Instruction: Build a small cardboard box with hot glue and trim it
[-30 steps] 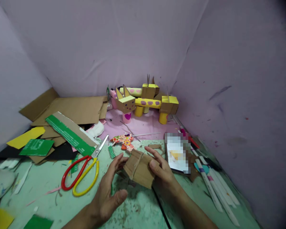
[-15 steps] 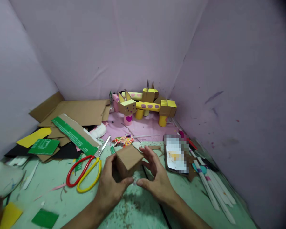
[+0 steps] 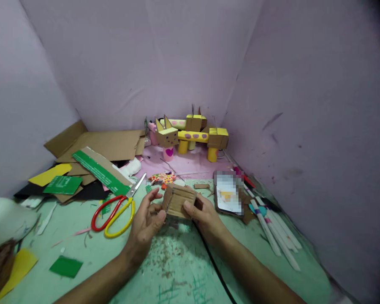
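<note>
A small brown cardboard box [image 3: 177, 200] is held above the green tabletop, tilted so that a ribbed face points toward me. My right hand [image 3: 205, 213] grips its right side, with the thumb pressed on that face and the other fingers partly hidden behind. At the box's left edge, my left hand [image 3: 147, 221] has its fingers loosely bent and apart; whether a fingertip touches the cardboard I cannot tell. Scissors [image 3: 120, 209] with one red and one yellow handle lie left of my left hand, blades pointing away. A glue gun with a flowery pattern [image 3: 162, 178] lies just beyond the box.
Cardboard and paper scraps [image 3: 101, 169] are heaped at the left, near a white rounded object [image 3: 9, 223]. Cardboard animal figures [image 3: 193, 136] stand at the back. On the right are a phone [image 3: 228, 194] and white paper rolls [image 3: 267, 230]. A black cable [image 3: 213, 257] runs beneath my right arm.
The box has been turned from its smooth top to a ribbed face. My right hand has closed on it, while my left hand has loosened from its side. The view has shifted slightly.
</note>
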### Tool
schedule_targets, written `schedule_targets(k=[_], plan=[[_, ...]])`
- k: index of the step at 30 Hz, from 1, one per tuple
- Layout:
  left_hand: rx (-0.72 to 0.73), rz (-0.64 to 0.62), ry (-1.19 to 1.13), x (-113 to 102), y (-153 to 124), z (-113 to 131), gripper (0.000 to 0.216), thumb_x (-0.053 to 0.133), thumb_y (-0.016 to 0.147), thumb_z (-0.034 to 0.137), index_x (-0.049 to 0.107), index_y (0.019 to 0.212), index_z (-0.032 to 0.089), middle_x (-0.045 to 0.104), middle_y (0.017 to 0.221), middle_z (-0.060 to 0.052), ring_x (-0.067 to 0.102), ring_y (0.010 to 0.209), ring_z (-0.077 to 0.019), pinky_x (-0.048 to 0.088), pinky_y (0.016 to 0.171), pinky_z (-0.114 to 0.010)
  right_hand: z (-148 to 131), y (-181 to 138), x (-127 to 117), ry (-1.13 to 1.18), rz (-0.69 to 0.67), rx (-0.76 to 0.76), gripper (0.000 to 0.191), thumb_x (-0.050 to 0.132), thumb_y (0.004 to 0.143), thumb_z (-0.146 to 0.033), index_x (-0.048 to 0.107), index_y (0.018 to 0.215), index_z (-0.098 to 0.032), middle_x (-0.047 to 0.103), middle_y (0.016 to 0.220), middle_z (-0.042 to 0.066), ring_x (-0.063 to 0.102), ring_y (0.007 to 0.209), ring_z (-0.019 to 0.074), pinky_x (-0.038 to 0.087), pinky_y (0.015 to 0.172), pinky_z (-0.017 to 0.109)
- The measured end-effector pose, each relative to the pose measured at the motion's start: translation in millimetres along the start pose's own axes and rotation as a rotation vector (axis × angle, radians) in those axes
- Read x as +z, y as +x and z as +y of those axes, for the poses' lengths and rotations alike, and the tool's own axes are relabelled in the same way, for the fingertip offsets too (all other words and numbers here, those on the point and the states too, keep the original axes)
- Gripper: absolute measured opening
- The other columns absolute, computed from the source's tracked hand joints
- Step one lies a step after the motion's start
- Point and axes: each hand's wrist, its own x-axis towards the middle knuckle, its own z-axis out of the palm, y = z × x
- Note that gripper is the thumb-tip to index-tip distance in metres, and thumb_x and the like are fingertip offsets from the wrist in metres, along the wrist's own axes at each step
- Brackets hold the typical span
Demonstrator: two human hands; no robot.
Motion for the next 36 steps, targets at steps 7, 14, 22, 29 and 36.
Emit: schedule_targets(k=[7,14,22,29,36], plan=[[0.0,-0.133,-0.044,-2,5,6,0.068,0.078,0.07,0.036,0.053,0.13,0.014,0.064,0.124,-0.013,0.058,0.115,-0.034,0.054,0.084,-0.035,2,-1,-2,-0.187,-0.028,-0.032,0.083,0.082,0.057,-0.056,0.059,0.127,-0.018,0.064,0.124,0.012,0.057,0.116,0.0327,0.045,0.098,0.047],[-0.263,-0.164,-0.499,-7,16,8,0.036,0.072,0.072,0.031,0.071,0.1,0.009,0.075,0.087,-0.012,0.069,0.077,-0.027,0.056,0.067,-0.038,7,8,-9,-0.022,-0.126,-0.117,0.092,0.077,0.062,-0.063,0.046,0.139,-0.025,0.047,0.145,0.014,0.048,0.129,0.0313,0.038,0.105,0.048],[-0.427,-0.285,-0.755,-10,20,3,0.034,0.057,0.074,0.022,0.074,0.097,0.004,0.078,0.088,-0.016,0.071,0.079,-0.0266,0.056,0.073,-0.037,-2,5,0,0.004,-0.213,-0.104,0.074,0.081,0.065,-0.05,0.054,0.129,-0.023,0.06,0.13,0.009,0.051,0.126,0.0287,0.036,0.106,0.044],[-0.473,-0.308,-0.574,-5,18,5,0.04,0.058,0.073,0.03,0.069,0.101,0.003,0.077,0.088,-0.019,0.073,0.081,-0.0303,0.057,0.076,-0.04,-4,2,1,-0.001,-0.178,-0.058,0.081,0.08,0.063,-0.054,0.05,0.132,-0.024,0.062,0.122,0.008,0.057,0.116,0.0262,0.042,0.1,0.04],[-0.29,0.027,-0.286,-7,13,19,0.055,0.071,0.071,0.032,0.054,0.12,0.014,0.071,0.076,-0.006,0.068,0.061,-0.0216,0.055,0.043,-0.029,15,8,-3,0.027,0.043,0.14,0.086,0.074,0.059,-0.069,0.051,0.129,-0.024,0.065,0.108,0.009,0.066,0.084,0.0205,0.053,0.058,0.026]])
